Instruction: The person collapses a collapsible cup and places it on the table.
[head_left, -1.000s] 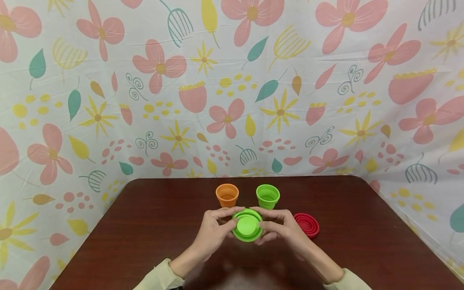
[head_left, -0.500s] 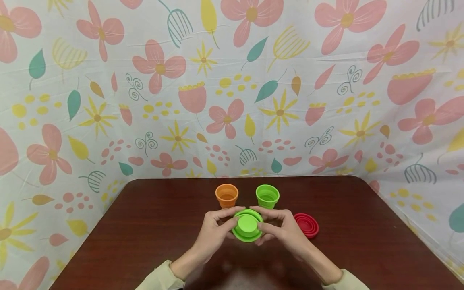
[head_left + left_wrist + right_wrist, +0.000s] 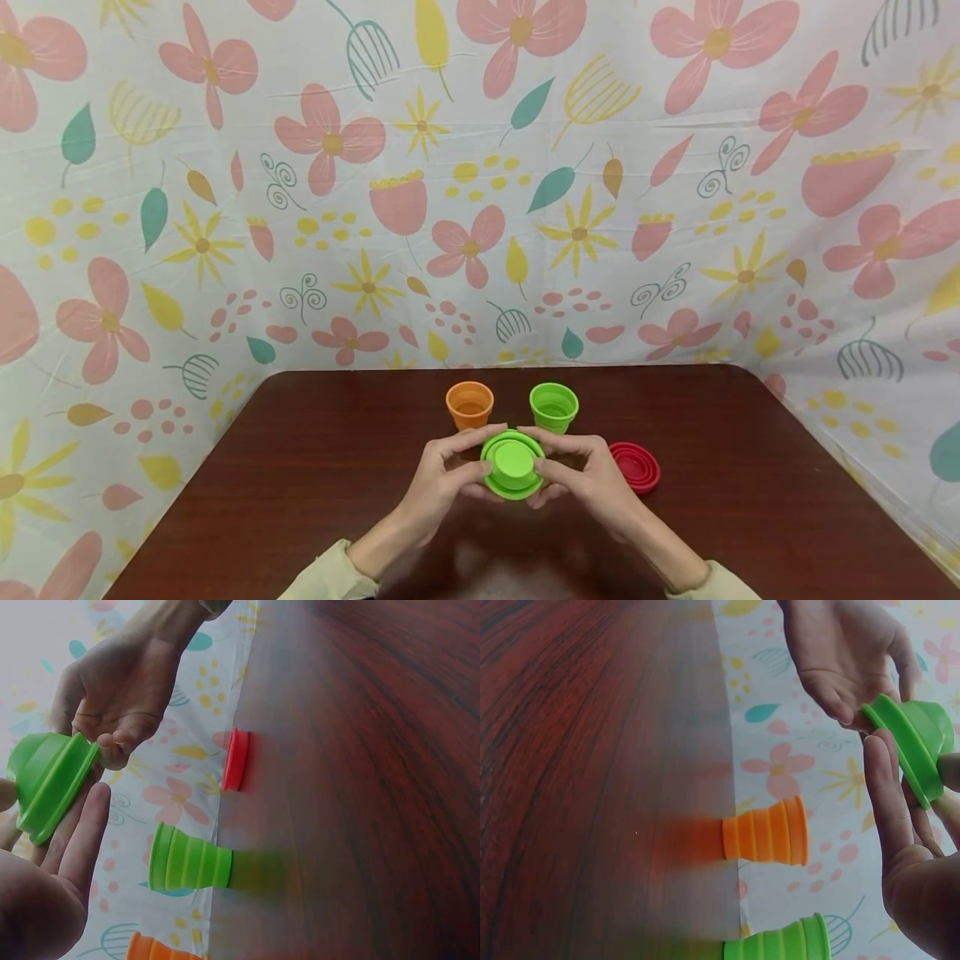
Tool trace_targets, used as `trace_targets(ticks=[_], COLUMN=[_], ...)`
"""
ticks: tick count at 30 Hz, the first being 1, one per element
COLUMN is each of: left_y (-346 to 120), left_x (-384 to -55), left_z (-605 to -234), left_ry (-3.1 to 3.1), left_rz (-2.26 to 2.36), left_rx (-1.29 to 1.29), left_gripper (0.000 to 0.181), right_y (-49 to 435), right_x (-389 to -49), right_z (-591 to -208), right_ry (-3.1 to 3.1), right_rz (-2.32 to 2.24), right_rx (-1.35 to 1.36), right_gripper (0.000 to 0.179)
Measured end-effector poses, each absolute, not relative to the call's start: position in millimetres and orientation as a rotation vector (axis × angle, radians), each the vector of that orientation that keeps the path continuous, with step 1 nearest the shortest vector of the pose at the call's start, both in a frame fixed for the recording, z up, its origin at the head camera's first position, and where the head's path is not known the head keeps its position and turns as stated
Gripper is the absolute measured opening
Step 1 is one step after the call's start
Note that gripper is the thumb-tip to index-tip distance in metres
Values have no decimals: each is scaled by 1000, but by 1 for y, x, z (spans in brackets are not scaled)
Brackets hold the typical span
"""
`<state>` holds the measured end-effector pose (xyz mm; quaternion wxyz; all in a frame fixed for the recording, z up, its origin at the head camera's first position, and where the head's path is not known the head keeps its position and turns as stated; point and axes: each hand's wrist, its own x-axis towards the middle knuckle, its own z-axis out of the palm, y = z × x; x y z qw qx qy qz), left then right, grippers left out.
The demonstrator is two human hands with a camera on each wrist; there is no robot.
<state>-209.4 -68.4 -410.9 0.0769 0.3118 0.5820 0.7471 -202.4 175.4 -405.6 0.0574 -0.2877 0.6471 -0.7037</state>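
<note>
Both hands hold a green collapsible cup [image 3: 514, 461] above the table, its base toward the head camera. My left hand [image 3: 441, 478] grips it from the left, thumb by the raised base and fingers at the rim. From the right, my right hand [image 3: 583, 477] pinches it the same way. Side on, in the left wrist view, this green collapsible cup [image 3: 49, 780] is partly extended, with a wide rim and stepped wall. Behind the hands stand an extended orange cup [image 3: 469, 403] and another extended green cup [image 3: 553, 405].
A red collapsed cup [image 3: 636, 467] lies flat on the table right of the right hand. The dark brown wooden table [image 3: 315, 467] runs back to a floral cloth [image 3: 480, 183] hanging behind it.
The held cup's base has risen out of its rim, from nearly flat to a raised shape. My left thumb has shifted slightly down along it. The standing cups have not moved.
</note>
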Motion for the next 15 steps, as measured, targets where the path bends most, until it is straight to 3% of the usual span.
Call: trace_targets(ticks=[15], left_y=[-63], left_x=[-209], left_z=[-411], left_ry=[2021], left_rz=[2242], left_rx=[903], left_gripper=[47], right_y=[171], right_x=[-199], right_z=[-403], right_ry=[1892], right_rz=[-2137], right_rx=[-873], right_gripper=[45])
